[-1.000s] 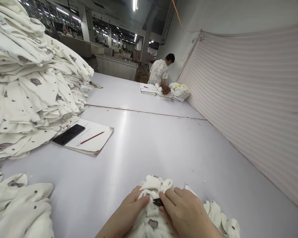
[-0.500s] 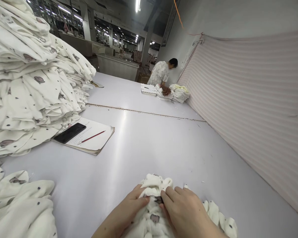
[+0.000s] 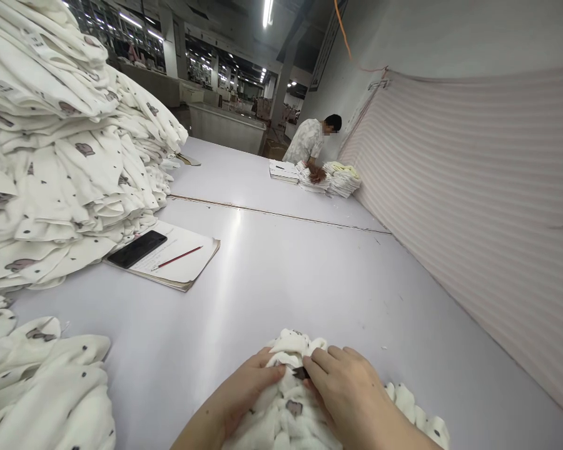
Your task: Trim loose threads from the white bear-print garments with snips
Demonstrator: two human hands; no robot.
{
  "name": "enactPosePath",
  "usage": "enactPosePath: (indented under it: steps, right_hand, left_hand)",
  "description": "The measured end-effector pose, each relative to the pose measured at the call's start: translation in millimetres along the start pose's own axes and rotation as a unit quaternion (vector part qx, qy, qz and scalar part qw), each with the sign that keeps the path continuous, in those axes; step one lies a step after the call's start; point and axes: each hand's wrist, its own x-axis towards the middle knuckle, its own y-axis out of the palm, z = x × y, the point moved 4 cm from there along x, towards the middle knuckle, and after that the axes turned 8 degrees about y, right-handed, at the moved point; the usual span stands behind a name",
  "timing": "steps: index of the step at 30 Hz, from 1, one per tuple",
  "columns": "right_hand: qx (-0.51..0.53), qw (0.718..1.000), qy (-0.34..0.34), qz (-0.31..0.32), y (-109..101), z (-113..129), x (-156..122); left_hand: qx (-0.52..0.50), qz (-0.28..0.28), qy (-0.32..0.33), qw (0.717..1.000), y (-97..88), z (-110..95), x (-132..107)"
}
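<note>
A bunched white printed cloth (image 3: 293, 428) lies at the near edge of the table, between my two hands. My left hand (image 3: 251, 381) is closed on its left side, the thumb pressing on top of a fold. From under the fingers of my right hand (image 3: 340, 381) juts the dark pointed tip of thread snips (image 3: 301, 373), close to my left thumb and against the cloth. The rest of the snips is hidden in my right hand, which is curled round them. More of the white cloth (image 3: 417, 412) shows to the right of my right wrist.
A tall heap of white printed cloth (image 3: 84, 169) stands at the left, with a smaller pile (image 3: 56, 387) nearer me. A phone (image 3: 138, 249) and a red pencil (image 3: 177, 257) lie on a notepad (image 3: 199, 265). Pink striped fabric (image 3: 473, 187) hangs along the right. A person (image 3: 304, 140) bends over folded stacks (image 3: 342, 181).
The view has shifted slightly. My hands stay on the cloth, and more of the snips' dark tip shows beside my left thumb.
</note>
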Motion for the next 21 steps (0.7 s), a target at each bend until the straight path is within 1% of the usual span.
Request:
enactPosePath:
  steps: [2,5,9,12,14,15,16,17,19,20,21]
  right_hand:
    - [0.002,1.000,-0.003,0.006,3,1,1]
    - [0.019,0.999,0.003,0.028,5,0,2]
    - [0.074,0.992,0.024,0.097,1,-5,6]
    - [0.110,0.984,0.051,0.130,-6,-11,7]
    - [0.175,0.971,0.089,0.134,-8,-20,7]
    - [0.224,0.959,0.119,0.129,-7,-25,7]
    - [0.280,0.939,0.158,0.120,-4,-32,7]
    - [0.334,0.914,0.202,0.105,1,-39,6]
    - [0.420,0.861,0.279,0.069,15,-50,3]
    - [0.449,0.839,0.302,0.058,23,-53,1]
    - [0.470,0.823,0.315,0.054,33,-53,-1]
  left_hand:
    - [0.004,-0.001,-0.003,1.000,-1.5,1,1]
    - [0.001,0.017,0.001,1.000,-2.6,3,3]
    - [-0.007,0.019,0.004,1.000,-2.0,1,2]
    - [0.002,0.018,-0.005,1.000,0.8,-2,1]
    - [0.035,0.015,0.005,0.999,2.4,-2,-1]
    - [0.075,0.011,0.024,0.997,2.9,-1,-2]
    - [0.132,0.002,0.053,0.990,3.3,1,-3]
    - [0.200,-0.013,0.085,0.976,3.4,4,-4]
    - [0.332,-0.058,0.125,0.933,2.6,16,-7]
    - [0.378,-0.081,0.126,0.914,1.6,24,-9]
    - [0.405,-0.099,0.122,0.901,0.4,31,-10]
